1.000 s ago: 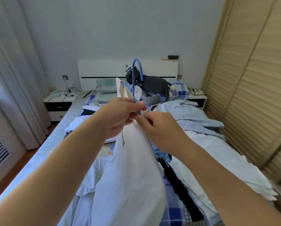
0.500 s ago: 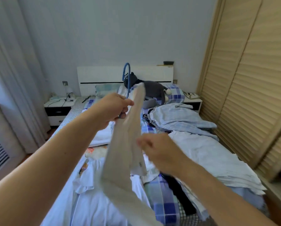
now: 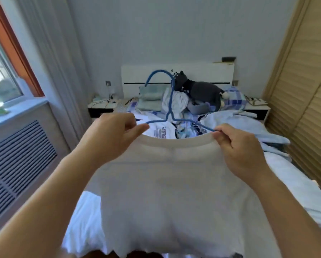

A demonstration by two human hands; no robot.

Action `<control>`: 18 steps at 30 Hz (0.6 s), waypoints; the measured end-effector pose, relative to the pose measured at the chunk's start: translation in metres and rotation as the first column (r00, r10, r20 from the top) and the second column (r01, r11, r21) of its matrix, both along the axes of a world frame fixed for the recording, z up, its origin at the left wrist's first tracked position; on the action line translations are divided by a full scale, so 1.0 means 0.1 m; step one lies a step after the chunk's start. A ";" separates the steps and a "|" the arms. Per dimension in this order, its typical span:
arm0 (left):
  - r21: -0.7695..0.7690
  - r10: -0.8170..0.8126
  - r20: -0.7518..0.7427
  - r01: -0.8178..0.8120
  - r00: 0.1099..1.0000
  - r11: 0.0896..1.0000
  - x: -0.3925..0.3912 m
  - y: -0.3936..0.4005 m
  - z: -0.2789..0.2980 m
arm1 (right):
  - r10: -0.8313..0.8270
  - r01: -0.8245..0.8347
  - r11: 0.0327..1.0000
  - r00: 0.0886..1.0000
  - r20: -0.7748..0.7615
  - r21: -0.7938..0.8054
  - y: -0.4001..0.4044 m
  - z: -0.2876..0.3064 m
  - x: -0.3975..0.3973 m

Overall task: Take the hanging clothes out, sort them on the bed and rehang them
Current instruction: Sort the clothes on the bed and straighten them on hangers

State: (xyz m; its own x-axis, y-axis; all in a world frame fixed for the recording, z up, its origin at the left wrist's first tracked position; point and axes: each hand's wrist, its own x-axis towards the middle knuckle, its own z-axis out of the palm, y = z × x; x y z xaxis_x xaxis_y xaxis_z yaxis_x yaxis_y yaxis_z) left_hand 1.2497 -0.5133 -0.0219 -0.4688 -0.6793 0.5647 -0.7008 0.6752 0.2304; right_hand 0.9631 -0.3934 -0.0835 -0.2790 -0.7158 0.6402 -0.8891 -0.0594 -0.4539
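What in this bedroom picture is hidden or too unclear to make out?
Head view only:
- Blue hanger: its arm ends are hidden by the left hand, the right hand and the white T-shirt.
- T-shirt hem: cut off by the bottom edge.
- Bed: its middle is hidden behind the T-shirt.
- Print on the folded shirt: too blurred to read.

head cam: single view | at foot of bed [image 3: 295, 179], faces headboard [image 3: 193, 73], tilted down | hands close in foreground | no second view
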 end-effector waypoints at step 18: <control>0.084 0.173 -0.038 -0.169 0.984 0.982 -0.31 -1.66 -2.20 | -0.057 0.031 0.967 0.993 0.099 0.252 -1.46 -1.49 -0.14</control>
State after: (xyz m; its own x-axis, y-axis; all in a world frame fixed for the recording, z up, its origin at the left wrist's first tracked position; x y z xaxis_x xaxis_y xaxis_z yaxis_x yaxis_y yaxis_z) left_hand 1.2185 -0.6788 -0.2414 -0.3170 -0.7909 0.5234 -0.7918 0.5245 0.3129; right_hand 0.9487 -0.5391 -0.2323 -0.3696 -0.8349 0.4080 -0.8351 0.1060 -0.5397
